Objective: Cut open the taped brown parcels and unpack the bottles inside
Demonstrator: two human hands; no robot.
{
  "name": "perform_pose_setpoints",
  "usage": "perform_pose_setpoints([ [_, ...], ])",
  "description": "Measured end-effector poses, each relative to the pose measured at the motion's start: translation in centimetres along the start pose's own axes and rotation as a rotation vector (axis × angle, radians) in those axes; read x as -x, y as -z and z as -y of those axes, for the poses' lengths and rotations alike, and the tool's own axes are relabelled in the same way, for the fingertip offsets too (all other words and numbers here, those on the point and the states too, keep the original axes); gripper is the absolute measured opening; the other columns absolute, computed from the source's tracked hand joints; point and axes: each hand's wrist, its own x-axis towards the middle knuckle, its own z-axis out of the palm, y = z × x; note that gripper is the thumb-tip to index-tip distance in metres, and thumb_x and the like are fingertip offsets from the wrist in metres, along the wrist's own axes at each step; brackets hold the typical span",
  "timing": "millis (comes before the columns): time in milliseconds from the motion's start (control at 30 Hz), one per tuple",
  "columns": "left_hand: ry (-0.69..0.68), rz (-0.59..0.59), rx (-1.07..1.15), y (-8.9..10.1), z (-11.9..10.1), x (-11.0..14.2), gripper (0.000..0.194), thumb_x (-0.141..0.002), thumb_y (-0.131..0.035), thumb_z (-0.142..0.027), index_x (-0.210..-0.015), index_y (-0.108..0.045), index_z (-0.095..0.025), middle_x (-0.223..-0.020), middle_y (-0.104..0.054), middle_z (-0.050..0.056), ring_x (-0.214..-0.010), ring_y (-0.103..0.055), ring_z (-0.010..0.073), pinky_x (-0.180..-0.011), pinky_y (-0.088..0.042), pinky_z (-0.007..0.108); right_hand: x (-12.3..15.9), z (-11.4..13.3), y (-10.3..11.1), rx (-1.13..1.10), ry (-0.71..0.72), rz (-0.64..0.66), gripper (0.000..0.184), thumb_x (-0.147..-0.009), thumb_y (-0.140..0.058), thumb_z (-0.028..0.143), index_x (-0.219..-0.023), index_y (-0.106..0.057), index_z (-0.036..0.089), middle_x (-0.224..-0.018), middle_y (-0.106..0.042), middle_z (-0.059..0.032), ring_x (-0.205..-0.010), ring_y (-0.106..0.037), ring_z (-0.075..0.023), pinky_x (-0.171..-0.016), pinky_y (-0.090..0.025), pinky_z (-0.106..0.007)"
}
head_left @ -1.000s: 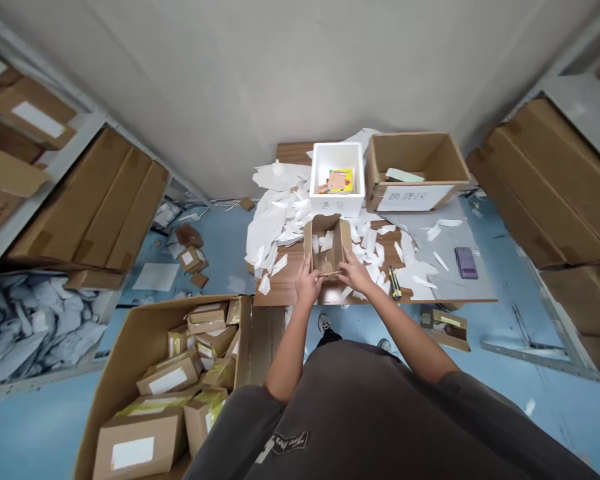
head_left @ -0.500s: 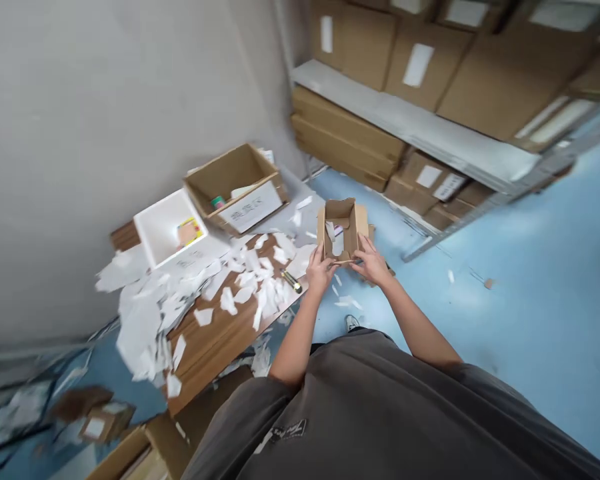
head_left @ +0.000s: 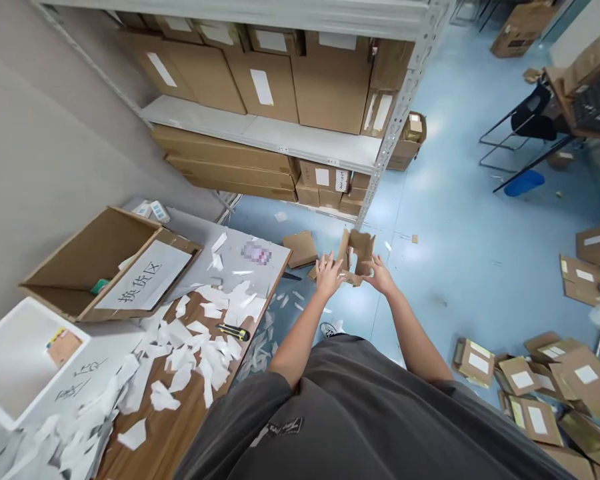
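Note:
A small open cardboard box (head_left: 359, 248) with raised flaps is between my hands, beyond the table's right edge and above the blue floor. My left hand (head_left: 329, 275) is at its left side with the fingers spread. On the other side, my right hand (head_left: 381, 275) has its thumb and fingers apart near the box's lower right corner. Neither hand is wrapped around the box; whether fingertips still touch it, I cannot tell. A flattish piece of cardboard (head_left: 300, 249) lies on the floor to the left of the box.
Torn white paper (head_left: 183, 357) and a yellow-black utility knife (head_left: 233, 331) lie on the wooden table (head_left: 165, 433). Behind them stand a labelled cardboard carton (head_left: 153, 277) and a white bin (head_left: 10, 373). A metal shelf (head_left: 260, 133) holds boxes. More cartons (head_left: 535, 417) cover the floor at right.
My view has swung to the right, showing more shelf and floor. My fingers, earlier gripping the near edge of the box, have spread apart at its sides, and the box looks smaller and farther away.

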Motion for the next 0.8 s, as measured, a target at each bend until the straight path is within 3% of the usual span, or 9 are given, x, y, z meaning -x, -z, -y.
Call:
perform_pose_setpoints([
  [100, 0.060, -0.040, 0.007, 0.3, 1.2, 1.1, 0.071, -0.091, -0.081, -0.031, -0.159, -0.059, -0.034, -0.180, -0.034, 0.006, -0.169, -0.020, 0.0388, -0.135, -0.029, 0.063, -0.3, -1.4, -0.8, -0.010, 0.004, -0.031, 0.053, -0.085, -0.079, 0.036, -0.136, -0.073, 0.021, -0.165, -0.053, -0.0198, -0.163, -0.037, -0.0404, -0.130, -0.032, -0.066],
  [200, 0.151, -0.099, 0.046, 1.6, 3.2, 2.4, 0.065, -0.094, -0.076, -0.031, -0.157, -0.060, -0.030, -0.179, -0.036, 0.008, -0.168, -0.024, 0.0385, -0.133, -0.035, 0.060, -1.6, -0.6, -1.8, 0.013, 0.079, -0.042, 0.051, -0.089, -0.073, 0.037, -0.137, -0.072, 0.019, -0.161, -0.056, -0.0196, -0.160, -0.040, -0.0391, -0.131, -0.034, -0.064],
  [300, 0.239, -0.144, 0.063, 3.3, 5.5, 4.0, 0.061, -0.095, -0.074, -0.030, -0.155, -0.062, -0.025, -0.179, -0.036, 0.010, -0.168, -0.026, 0.0382, -0.135, -0.033, 0.057, -3.4, 2.3, -3.3, 0.022, 0.194, -0.019, 0.053, -0.094, -0.067, 0.040, -0.142, -0.069, 0.018, -0.162, -0.054, -0.0190, -0.160, -0.039, -0.0388, -0.131, -0.036, -0.062],
  [467, 0.380, -0.247, 0.066, 6.0, 9.2, 8.6, 0.063, -0.098, -0.071, -0.029, -0.159, -0.057, -0.025, -0.181, -0.032, 0.011, -0.168, -0.024, 0.0375, -0.134, -0.033, 0.057, -6.3, 9.4, -7.0, 0.030, 0.418, 0.112, 0.057, -0.099, -0.061, 0.043, -0.151, -0.064, 0.021, -0.165, -0.052, -0.0166, -0.160, -0.037, -0.0387, -0.132, -0.034, -0.062],
  [633, 0.556, -0.411, 0.061, 8.7, 12.7, 17.0, 0.064, -0.097, -0.072, -0.029, -0.159, -0.056, -0.025, -0.180, -0.033, 0.011, -0.166, -0.028, 0.0369, -0.133, -0.035, 0.055, -7.3, 17.3, -12.9, 0.049, 0.650, 0.275, 0.060, -0.099, -0.060, 0.044, -0.153, -0.062, 0.018, -0.163, -0.053, -0.0183, -0.158, -0.040, -0.0378, -0.132, -0.036, -0.060],
  [800, 0.835, -0.646, 0.061, 10.6, 15.2, 30.2, 0.067, -0.096, -0.074, -0.028, -0.160, -0.055, -0.024, -0.164, -0.052, 0.014, -0.151, -0.049, 0.0339, -0.131, -0.039, 0.048, -3.4, 27.4, -20.3, 0.059, 0.926, 0.440, 0.064, -0.096, -0.064, 0.045, -0.155, -0.060, 0.019, -0.165, -0.051, -0.0183, -0.162, -0.033, -0.0409, -0.132, -0.033, -0.063],
])
